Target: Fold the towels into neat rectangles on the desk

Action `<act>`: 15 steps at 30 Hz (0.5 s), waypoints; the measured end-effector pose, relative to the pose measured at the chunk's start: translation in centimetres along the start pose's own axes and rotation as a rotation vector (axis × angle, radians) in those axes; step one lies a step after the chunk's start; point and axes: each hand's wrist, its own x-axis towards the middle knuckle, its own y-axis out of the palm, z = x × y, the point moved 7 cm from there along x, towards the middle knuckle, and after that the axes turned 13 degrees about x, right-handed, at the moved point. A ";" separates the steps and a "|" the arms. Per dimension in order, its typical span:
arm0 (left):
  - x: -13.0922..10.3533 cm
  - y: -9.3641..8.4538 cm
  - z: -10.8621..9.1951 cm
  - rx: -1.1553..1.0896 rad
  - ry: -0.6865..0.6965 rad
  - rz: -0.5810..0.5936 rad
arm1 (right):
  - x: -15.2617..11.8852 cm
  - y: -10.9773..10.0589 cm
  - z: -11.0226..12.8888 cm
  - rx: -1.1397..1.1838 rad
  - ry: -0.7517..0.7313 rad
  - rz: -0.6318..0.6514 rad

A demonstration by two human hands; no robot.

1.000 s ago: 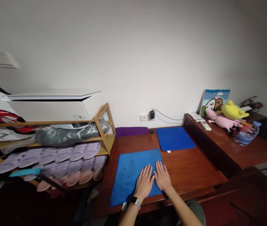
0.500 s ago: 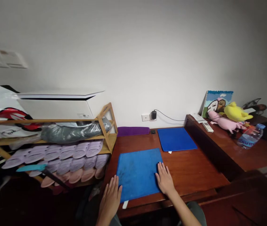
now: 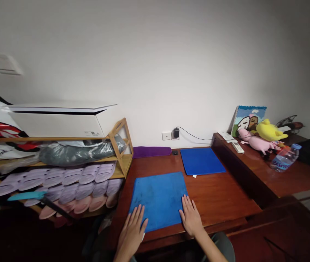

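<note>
A blue cloth mat [image 3: 157, 198] lies flat on the dark wooden desk [image 3: 220, 198] in front of me. My left hand [image 3: 131, 233] rests palm down, fingers spread, on the mat's near left corner. My right hand [image 3: 191, 217] lies flat, fingers spread, on the mat's near right edge, partly on the wood. Neither hand holds anything. A second blue mat [image 3: 201, 161] lies farther back, and a folded purple cloth [image 3: 152, 151] sits against the wall.
A wooden shoe rack [image 3: 119, 145] with several lilac slippers [image 3: 70, 178] stands at the left, a white box [image 3: 59, 120] on top. A raised shelf on the right holds plush toys [image 3: 264, 136], a water bottle [image 3: 284, 158] and a remote [image 3: 237, 146]. A charger [image 3: 176, 132] hangs from a wall socket.
My left hand has slid from beside my right hand on the mat's right part to the near left corner. The right hand stays at the right edge. The mat sits slightly nearer.
</note>
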 end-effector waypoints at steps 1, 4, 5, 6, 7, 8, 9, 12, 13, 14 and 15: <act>-0.8 0.5 1.6 0.009 -0.042 0.005 | 0.0 -0.1 0.1 0.004 0.002 0.005; -3.0 1.3 4.3 -0.028 -0.099 0.006 | 0.0 -0.9 0.6 0.026 0.005 0.032; -3.6 1.4 4.6 -0.062 -0.100 0.001 | -0.2 -1.3 0.8 0.035 0.002 0.038; -4.1 1.3 4.7 -0.104 -0.099 -0.012 | -0.4 -1.8 0.9 0.045 -0.008 0.035; -4.6 1.2 4.8 -0.150 -0.104 -0.034 | -0.8 -2.4 1.1 0.056 -0.026 0.025; -5.0 0.9 4.8 -0.198 -0.115 -0.067 | -1.3 -3.0 1.3 0.068 -0.051 0.009; -5.5 0.6 4.9 -0.245 -0.132 -0.107 | -1.9 -3.7 1.3 0.082 -0.076 -0.009; -7.1 -0.1 5.3 -0.358 -0.185 -0.236 | -4.1 -5.5 0.9 0.120 -0.128 -0.038; -7.5 -0.3 5.4 -0.379 -0.190 -0.268 | -4.8 -6.0 0.7 0.129 -0.142 -0.035; -7.9 -0.4 5.5 -0.391 -0.188 -0.289 | -5.5 -6.3 0.5 0.135 -0.161 -0.031; -8.3 -0.5 5.6 -0.394 -0.181 -0.297 | -6.1 -6.7 0.4 0.138 -0.186 -0.026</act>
